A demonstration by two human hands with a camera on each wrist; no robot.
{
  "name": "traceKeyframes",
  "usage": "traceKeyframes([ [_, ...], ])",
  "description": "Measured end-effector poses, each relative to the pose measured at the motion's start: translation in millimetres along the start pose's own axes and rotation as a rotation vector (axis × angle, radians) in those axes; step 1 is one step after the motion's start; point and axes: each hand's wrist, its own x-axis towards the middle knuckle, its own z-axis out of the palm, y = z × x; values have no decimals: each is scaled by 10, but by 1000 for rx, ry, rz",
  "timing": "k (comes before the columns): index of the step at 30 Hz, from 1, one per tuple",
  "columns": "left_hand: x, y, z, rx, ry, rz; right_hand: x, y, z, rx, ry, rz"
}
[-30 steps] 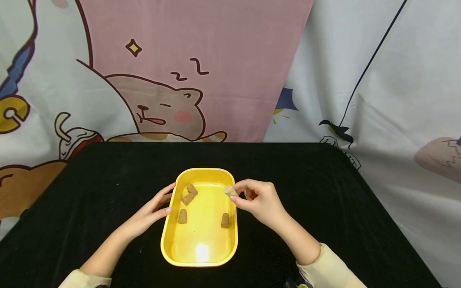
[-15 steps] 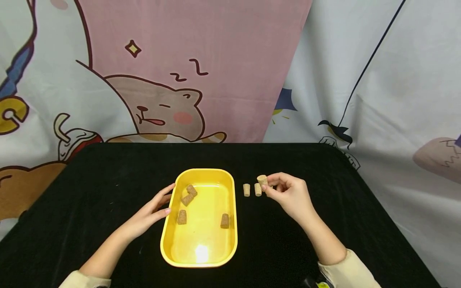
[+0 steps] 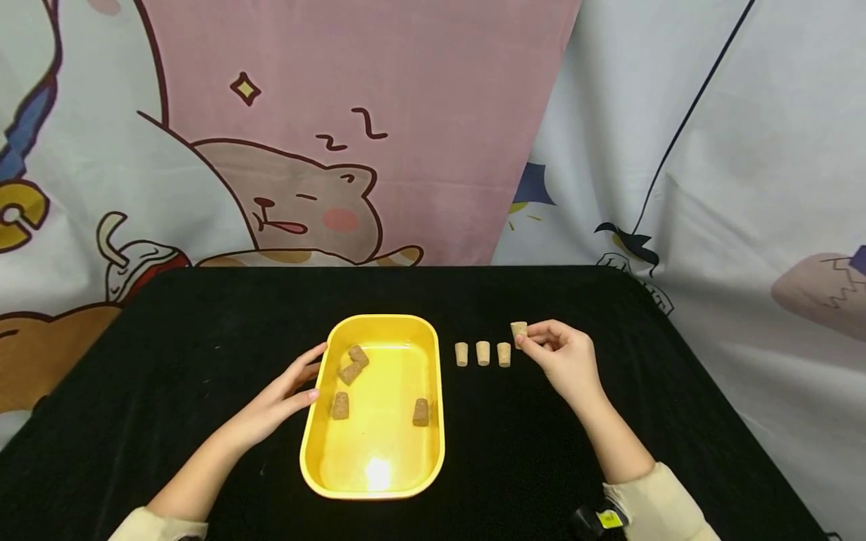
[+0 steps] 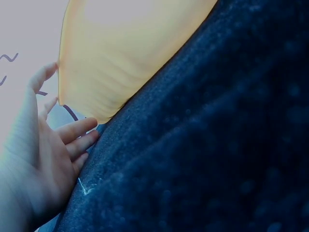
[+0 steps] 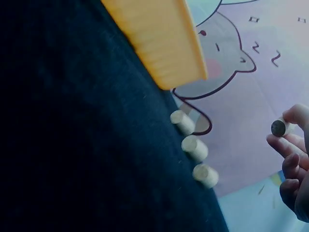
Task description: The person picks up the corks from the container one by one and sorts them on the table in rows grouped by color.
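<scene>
In the head view my right hand (image 3: 564, 361) pinches a cork stopper (image 3: 519, 330) between thumb and fingers, raised off the black cloth. Just left of it, a row of three pale cork stoppers (image 3: 482, 353) stands on the cloth. The right wrist view shows the held cork's dark end (image 5: 278, 128) apart from that row. My left hand (image 3: 280, 406), fingers extended, touches the left side of the yellow tray (image 3: 372, 492). Inside the tray lie several browner corks: a touching pair (image 3: 352, 373), one lower left (image 3: 340, 406) and one at the right (image 3: 421, 412).
Black cloth (image 3: 203, 338) covers the table. Behind its far edge hangs a printed curtain (image 3: 440, 113) with a sleeping cartoon animal. A dark strap with a yellow label (image 3: 609, 518) is by the right sleeve.
My right hand has carried the held cork rightward, from the tray's right rim to beyond the row. The three standing corks have come into view. My left hand has stayed at the tray.
</scene>
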Motion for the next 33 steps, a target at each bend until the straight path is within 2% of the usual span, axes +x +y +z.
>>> traceKeyframes([
  [9, 4, 11, 5, 3, 9, -21, -16, 162, 24, -80, 9, 122],
  [20, 1, 1, 8, 4, 10, -22, -45, 407, 93, -107, -10, 195],
  [28, 1, -9, 6, 1, 5, -12, -49, 470, 103, -89, -117, 319],
  [33, 9, -9, 3, 0, 3, -3, -50, 491, 113, -92, -125, 331],
])
